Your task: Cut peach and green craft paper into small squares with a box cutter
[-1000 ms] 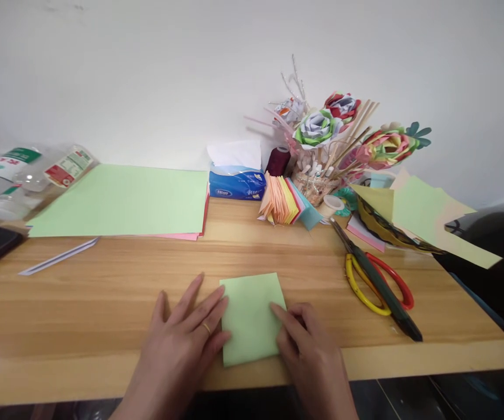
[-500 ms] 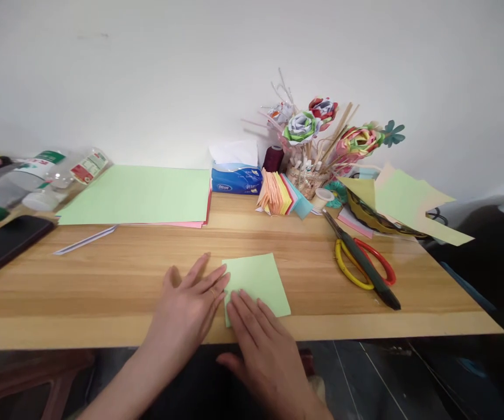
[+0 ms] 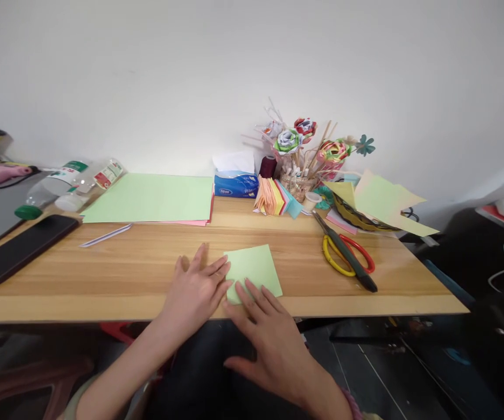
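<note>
A small light-green paper square [image 3: 254, 265] lies flat near the front edge of the wooden table. My left hand [image 3: 197, 289] rests with fingers spread, its fingertips touching the paper's left edge. Across the lower part of the square, my right hand [image 3: 267, 326] lies with its fingers stretched out and its thumb apart, below the table edge. The paper's lower edge is partly hidden by the right fingers. Neither hand grips anything. To the right lie scissors [image 3: 343, 251] with a yellow and a red handle, and a dark-handled tool [image 3: 352, 262] on top of them.
Large green sheets [image 3: 156, 198] are stacked at the back left, near a black phone [image 3: 24, 248] and plastic bottles [image 3: 51, 186]. Behind stand a tissue pack [image 3: 235, 185], folded coloured papers [image 3: 273, 196] and paper flowers [image 3: 304, 140]. Paper scraps [image 3: 383, 201] fill a basket at right.
The camera view has shifted, showing more of the left side and of the floor. My right hand has slid slightly down and its fingers have spread; the left hand stays at the paper's left edge.
</note>
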A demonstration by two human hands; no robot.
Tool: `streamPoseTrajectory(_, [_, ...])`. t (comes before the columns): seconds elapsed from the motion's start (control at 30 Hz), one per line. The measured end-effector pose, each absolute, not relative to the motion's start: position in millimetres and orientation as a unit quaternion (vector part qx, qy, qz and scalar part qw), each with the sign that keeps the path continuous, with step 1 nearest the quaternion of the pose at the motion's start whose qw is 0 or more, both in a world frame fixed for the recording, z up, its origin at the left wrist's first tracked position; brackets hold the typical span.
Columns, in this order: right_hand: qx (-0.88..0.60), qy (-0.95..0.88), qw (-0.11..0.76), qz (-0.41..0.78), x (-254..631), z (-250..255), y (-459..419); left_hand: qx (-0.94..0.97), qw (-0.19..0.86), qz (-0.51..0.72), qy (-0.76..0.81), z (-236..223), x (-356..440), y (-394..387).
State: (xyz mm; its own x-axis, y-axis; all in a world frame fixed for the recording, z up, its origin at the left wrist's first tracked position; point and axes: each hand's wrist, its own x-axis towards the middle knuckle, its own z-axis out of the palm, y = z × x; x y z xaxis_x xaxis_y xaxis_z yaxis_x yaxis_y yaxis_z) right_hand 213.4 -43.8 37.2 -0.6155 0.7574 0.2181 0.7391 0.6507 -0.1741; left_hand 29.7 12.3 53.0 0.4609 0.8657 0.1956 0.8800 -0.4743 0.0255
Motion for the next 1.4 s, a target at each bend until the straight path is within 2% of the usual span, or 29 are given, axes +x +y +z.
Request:
streamPoseTrajectory(0.17, [-0.448, -0.879, 0.158, -0.045, 213, 31, -54, -0.854, 0.046, -0.091, -0.51, 54, 30, 9])
streamPoseTrajectory(0.57, [-0.529, -0.819, 0.176, -0.137, 259, 29, -62, -0.867, 0.023, -0.073, -0.492, 56, 24, 12])
streamPoseTrajectory(0.87, [-0.542, -0.813, 0.171, -0.128, 268, 24, -56, -0.884, 0.054, -0.128, -0.447, 58, 26, 3])
streamPoseTrajectory(1.0, [-0.51, -0.839, 0.161, -0.104, 269, 36, -48, -0.932, -0.033, -0.133, -0.336, 70, 34, 19])
streamPoseTrajectory(1.13, [-0.495, -0.845, 0.165, -0.115, 283, 46, -31, -0.965, -0.107, -0.073, -0.229, 69, 44, 45])
streamPoseTrajectory(1.27, [-0.618, -0.735, 0.212, -0.18, 327, 44, -4, -0.947, -0.001, -0.06, -0.315, 60, 53, 44])
streamPoseTrajectory(1.33, [-0.661, -0.69, 0.216, -0.199, 349, 41, 10, -0.913, 0.072, -0.081, -0.394, 59, 56, 38])
streamPoseTrajectory(1.4, [-0.679, -0.674, 0.207, -0.202, 365, 36, 21, -0.897, 0.095, -0.101, -0.42, 58, 58, 37])
